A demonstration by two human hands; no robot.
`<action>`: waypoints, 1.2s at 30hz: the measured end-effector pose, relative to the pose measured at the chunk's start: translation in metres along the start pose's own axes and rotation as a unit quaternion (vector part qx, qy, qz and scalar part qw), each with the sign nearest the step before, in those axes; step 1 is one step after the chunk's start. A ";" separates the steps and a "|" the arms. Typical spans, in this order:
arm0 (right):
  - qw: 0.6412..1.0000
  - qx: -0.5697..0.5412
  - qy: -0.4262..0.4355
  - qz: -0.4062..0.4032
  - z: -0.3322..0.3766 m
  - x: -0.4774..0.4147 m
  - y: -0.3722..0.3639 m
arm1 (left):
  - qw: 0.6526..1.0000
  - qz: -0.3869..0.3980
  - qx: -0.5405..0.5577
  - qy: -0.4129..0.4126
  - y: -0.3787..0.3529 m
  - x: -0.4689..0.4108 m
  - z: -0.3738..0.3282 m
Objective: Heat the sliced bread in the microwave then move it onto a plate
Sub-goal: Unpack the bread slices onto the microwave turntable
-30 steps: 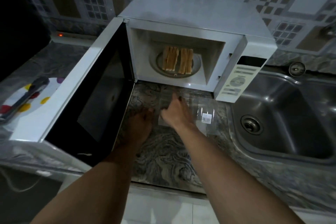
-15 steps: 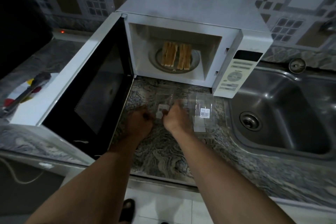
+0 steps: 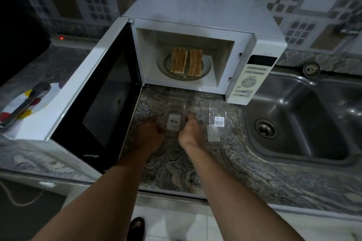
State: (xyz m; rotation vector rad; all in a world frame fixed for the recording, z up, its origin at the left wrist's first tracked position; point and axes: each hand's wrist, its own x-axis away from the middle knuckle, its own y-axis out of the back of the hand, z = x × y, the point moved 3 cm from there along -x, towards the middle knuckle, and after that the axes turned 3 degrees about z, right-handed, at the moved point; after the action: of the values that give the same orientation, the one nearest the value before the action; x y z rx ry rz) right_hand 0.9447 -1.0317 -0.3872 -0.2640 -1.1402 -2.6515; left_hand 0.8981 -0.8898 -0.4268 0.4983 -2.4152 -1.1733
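Note:
Several slices of bread (image 3: 186,62) stand on edge on the glass turntable (image 3: 205,72) inside the white microwave (image 3: 197,13), whose door (image 3: 94,92) hangs wide open to the left. On the counter in front lies a clear plastic bag (image 3: 174,121) with a barcode label. My left hand (image 3: 149,133) grips its left edge and my right hand (image 3: 191,131) grips its right edge, fingers curled. A spotted plate (image 3: 17,103) sits at far left, partly hidden by the door.
A second clear bag (image 3: 217,123) with a barcode lies right of my right hand. Metal tongs (image 3: 25,103) rest on the spotted plate. A steel sink (image 3: 305,117) fills the right side. The marbled counter (image 3: 176,164) ends at its front edge near me.
Both hands have closed on the edges of the clear bag and drawn it slightly toward me; one second ago my right hand lay flat on it.

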 end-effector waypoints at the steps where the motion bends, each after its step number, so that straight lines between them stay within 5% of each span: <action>1: 1.000 0.009 -0.002 -0.003 0.000 0.001 0.000 | 1.000 -0.006 0.001 -0.001 0.001 0.001 -0.001; 15: 0.997 0.069 0.017 0.035 0.014 0.020 0.010 | 0.996 -0.079 -0.028 0.038 0.022 0.024 -0.022; 23: 0.988 0.098 0.118 0.017 0.040 0.029 0.056 | 0.973 -0.210 -0.018 -0.092 0.035 0.039 -0.056; 26: 0.982 0.119 0.145 -0.018 0.045 0.026 0.084 | 0.977 -0.174 0.048 -0.112 0.035 0.041 -0.085; 30: 0.967 0.189 0.163 -0.043 0.029 0.014 0.106 | 0.966 -0.102 -0.027 -0.236 0.018 0.047 -0.116; 36: 0.968 0.214 0.124 -0.041 -0.015 -0.006 0.118 | 0.970 -0.044 -0.050 -0.234 -0.016 0.045 -0.132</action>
State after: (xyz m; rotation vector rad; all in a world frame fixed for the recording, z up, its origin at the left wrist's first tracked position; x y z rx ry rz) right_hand 0.9837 -1.1202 -0.3180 0.1931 -1.6120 -2.3351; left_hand 0.9279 -1.0072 -0.3558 0.3267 -2.7215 -1.5934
